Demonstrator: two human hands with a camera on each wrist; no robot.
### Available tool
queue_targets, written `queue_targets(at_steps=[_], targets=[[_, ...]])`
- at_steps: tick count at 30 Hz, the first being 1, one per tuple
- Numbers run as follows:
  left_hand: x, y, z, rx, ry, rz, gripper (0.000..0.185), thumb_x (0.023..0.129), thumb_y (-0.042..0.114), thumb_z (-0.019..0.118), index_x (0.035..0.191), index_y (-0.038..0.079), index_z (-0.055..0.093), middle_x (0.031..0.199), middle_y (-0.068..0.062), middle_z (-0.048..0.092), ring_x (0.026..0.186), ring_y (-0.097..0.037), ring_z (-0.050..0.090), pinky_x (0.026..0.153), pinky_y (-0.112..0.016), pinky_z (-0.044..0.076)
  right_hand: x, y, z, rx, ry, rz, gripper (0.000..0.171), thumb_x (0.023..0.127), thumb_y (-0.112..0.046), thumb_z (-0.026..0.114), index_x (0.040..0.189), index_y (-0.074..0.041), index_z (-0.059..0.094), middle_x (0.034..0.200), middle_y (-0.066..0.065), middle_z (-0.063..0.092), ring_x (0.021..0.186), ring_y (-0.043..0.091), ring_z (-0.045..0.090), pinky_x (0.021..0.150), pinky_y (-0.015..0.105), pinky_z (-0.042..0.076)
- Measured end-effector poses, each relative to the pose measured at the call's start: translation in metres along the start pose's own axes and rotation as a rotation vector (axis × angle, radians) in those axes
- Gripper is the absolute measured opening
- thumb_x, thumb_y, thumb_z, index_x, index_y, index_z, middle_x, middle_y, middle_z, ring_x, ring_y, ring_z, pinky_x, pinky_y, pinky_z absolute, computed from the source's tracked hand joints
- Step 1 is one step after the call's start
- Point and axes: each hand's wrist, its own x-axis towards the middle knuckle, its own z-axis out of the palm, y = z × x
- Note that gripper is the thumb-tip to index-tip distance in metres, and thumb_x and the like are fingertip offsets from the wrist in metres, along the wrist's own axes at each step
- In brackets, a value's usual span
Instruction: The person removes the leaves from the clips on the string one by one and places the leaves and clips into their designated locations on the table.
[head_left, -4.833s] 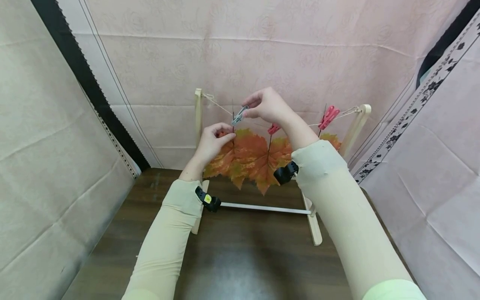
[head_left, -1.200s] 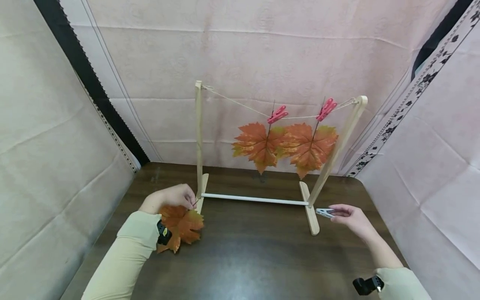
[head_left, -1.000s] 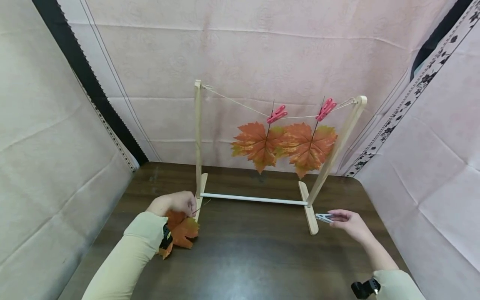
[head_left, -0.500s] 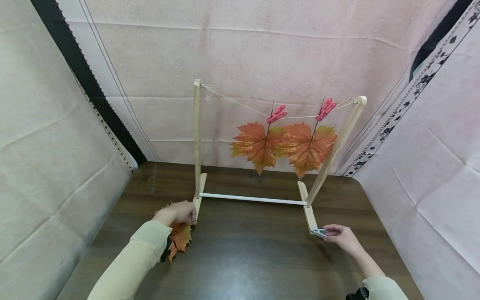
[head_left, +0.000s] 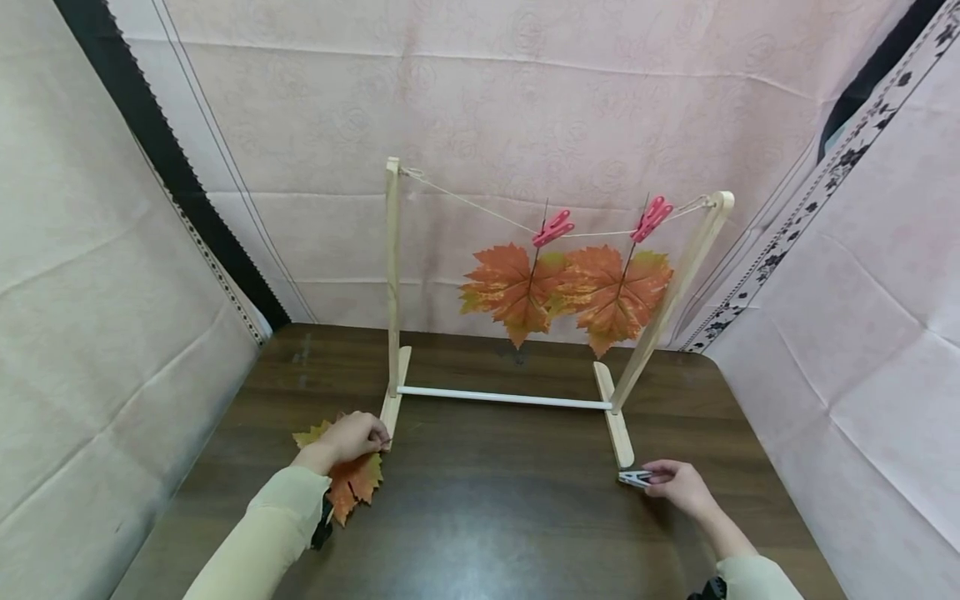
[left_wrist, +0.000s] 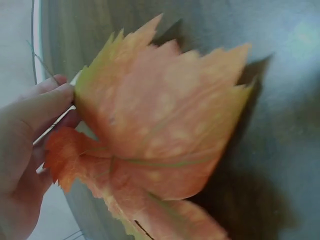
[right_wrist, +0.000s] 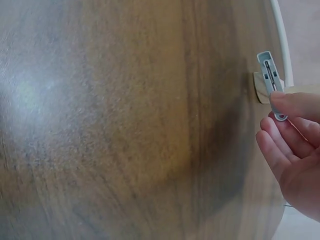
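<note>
Currently left hand (head_left: 352, 437) is down at the table (head_left: 495, 508), fingers curled, pinching the loose orange leaf (left_wrist: 160, 135) by its stem end; the blade fans out below and behind the fingertips, lying on the wood, and the fingertips sit just beside the left foot of the wooden rack (head_left: 392, 283). Right hand (head_left: 678, 486) pinches a grey clothespin (right_wrist: 271, 80) by its tail between thumb and forefinger, other fingers loosely curled under; the pin's nose points away from the fingertips, low over the table, just at the end of the rack's right foot. Cannot tell whether the pin touches the wood. Well above both hands' fingers, a string (head_left: 480, 212) runs across the rack top with two pink clothespins (head_left: 553, 227) on it, each holding a hanging orange leaf (head_left: 513, 287). White crossbar (head_left: 502, 398) joins the rack feet, between the two hands and further out from them.
</note>
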Motion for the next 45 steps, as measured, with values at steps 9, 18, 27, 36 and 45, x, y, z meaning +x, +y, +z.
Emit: queue_targets(at_steps=[9, 18, 27, 36, 45], targets=[[-0.003, -0.009, 0.005, -0.045, 0.104, 0.098, 0.009, 0.084, 0.002, 0.064, 0.086, 0.007, 0.072, 0.077, -0.002, 0.069, 0.069, -0.009, 0.062, 0.063, -0.032, 0.053, -0.002, -0.006, 0.007, -0.188, 0.067, 0.141, 0.037, 0.066, 0.005, 0.073, 0.101, 0.011, 0.064, 0.085, 0.017, 0.069, 0.074, 0.012, 0.061, 0.061, 0.021, 0.048], [0.000, -0.011, 0.011, 0.011, 0.168, 0.012, 0.009, 0.084, 0.002, 0.065, 0.085, 0.007, 0.072, 0.078, 0.000, 0.070, 0.071, -0.012, 0.063, 0.069, -0.034, 0.053, 0.001, -0.004, 0.009, -0.274, 0.076, 0.139, 0.033, 0.067, 0.004, 0.073, 0.099, 0.007, 0.066, 0.085, 0.014, 0.068, 0.077, 0.017, 0.060, 0.062, 0.024, 0.047], [-0.003, -0.011, 0.011, -0.064, 0.230, 0.065, 0.003, 0.084, 0.007, 0.067, 0.084, 0.007, 0.070, 0.077, 0.001, 0.067, 0.069, -0.009, 0.059, 0.065, -0.032, 0.051, 0.001, -0.014, 0.003, -0.293, 0.047, 0.118, 0.036, 0.070, 0.000, 0.072, 0.105, 0.008, 0.063, 0.093, 0.018, 0.067, 0.085, 0.025, 0.061, 0.068, 0.031, 0.050], [0.010, 0.018, -0.020, -0.227, 0.297, 0.002, 0.024, 0.084, 0.004, 0.066, 0.107, -0.003, 0.065, 0.106, -0.021, 0.065, 0.097, -0.036, 0.060, 0.083, -0.048, 0.049, 0.012, -0.081, -0.031, -0.217, 0.017, 0.010, 0.046, 0.083, -0.016, 0.069, 0.118, 0.010, 0.055, 0.109, 0.028, 0.063, 0.088, 0.023, 0.065, 0.072, 0.028, 0.053], [0.026, 0.066, -0.071, -0.329, 0.384, 0.053, 0.031, 0.084, 0.013, 0.069, 0.114, 0.006, 0.065, 0.113, -0.014, 0.065, 0.100, -0.032, 0.060, 0.084, -0.046, 0.049, 0.025, -0.182, -0.068, -0.136, -0.030, -0.130, 0.049, 0.087, -0.015, 0.065, 0.126, 0.010, 0.048, 0.119, 0.033, 0.056, 0.080, -0.001, 0.062, 0.073, 0.026, 0.054]])
